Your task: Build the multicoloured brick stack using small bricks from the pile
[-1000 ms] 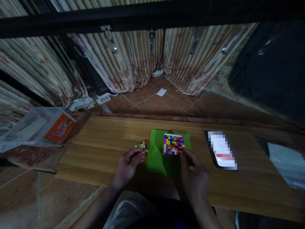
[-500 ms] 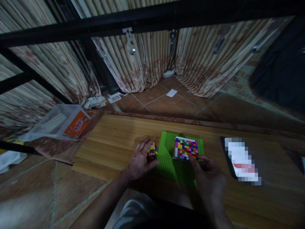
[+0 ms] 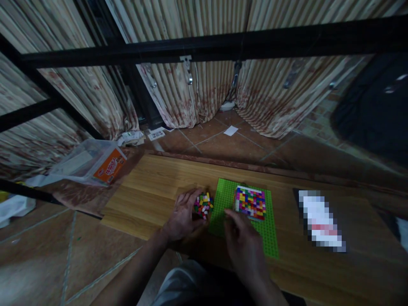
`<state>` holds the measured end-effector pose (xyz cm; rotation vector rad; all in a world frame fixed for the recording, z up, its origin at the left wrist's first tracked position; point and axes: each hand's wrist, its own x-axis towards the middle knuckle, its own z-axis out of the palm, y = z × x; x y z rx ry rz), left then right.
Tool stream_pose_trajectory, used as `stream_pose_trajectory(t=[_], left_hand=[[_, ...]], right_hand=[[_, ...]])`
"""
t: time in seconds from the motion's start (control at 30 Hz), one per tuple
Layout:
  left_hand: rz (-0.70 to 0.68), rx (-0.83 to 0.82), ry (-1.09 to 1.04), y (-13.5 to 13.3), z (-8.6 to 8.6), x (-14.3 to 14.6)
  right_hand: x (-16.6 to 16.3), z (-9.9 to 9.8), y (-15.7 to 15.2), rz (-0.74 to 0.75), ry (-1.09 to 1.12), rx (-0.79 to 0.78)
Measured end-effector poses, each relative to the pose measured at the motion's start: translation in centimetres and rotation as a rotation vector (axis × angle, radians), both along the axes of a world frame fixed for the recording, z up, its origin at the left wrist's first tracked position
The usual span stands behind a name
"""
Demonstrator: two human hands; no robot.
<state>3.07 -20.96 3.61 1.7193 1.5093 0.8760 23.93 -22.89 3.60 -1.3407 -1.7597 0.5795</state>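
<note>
A green studded baseplate [image 3: 270, 231] lies on the wooden table [image 3: 153, 182]. On its far half sits a square patch of small multicoloured bricks [image 3: 250, 202]. A little heap of loose coloured bricks [image 3: 203, 204] lies just left of the plate. My left hand [image 3: 182, 214] rests on the table with its fingers curled round the near-left side of that heap. My right hand [image 3: 244, 244] hovers over the plate's near-left part, fingers drawn together in a pinch; what it holds, if anything, is too small to make out.
A phone-like device with a blurred screen [image 3: 320, 221] lies right of the plate. A clear plastic box with an orange label [image 3: 95, 161] sits on a low surface at left. Black metal bars [image 3: 204, 42] cross overhead. Striped curtains and a tiled floor lie beyond.
My right hand has moved left from the brick square's near-right corner to the plate's near-left part. My left hand stays by the loose heap. The camera shifted slightly.
</note>
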Motion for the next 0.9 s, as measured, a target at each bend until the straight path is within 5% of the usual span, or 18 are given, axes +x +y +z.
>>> stream_pose_trajectory(t=[0.2,0.4,0.9], left_hand=[[-0.026,-0.031,-0.006,0.5,-0.2,-1.0],[-0.138,-0.051,0.189,2.0,-1.1,-1.2],[-0.05,-0.069,0.195,2.0,-0.3,0.5]], right_hand=[[-4.7,-1.7,4.2,0.179,-0.252,-0.066],[-4.9,0.3,7.4,0.46,-0.419,-0.372],[-4.6,0.0,7.6,0.425,-0.433,-0.329]])
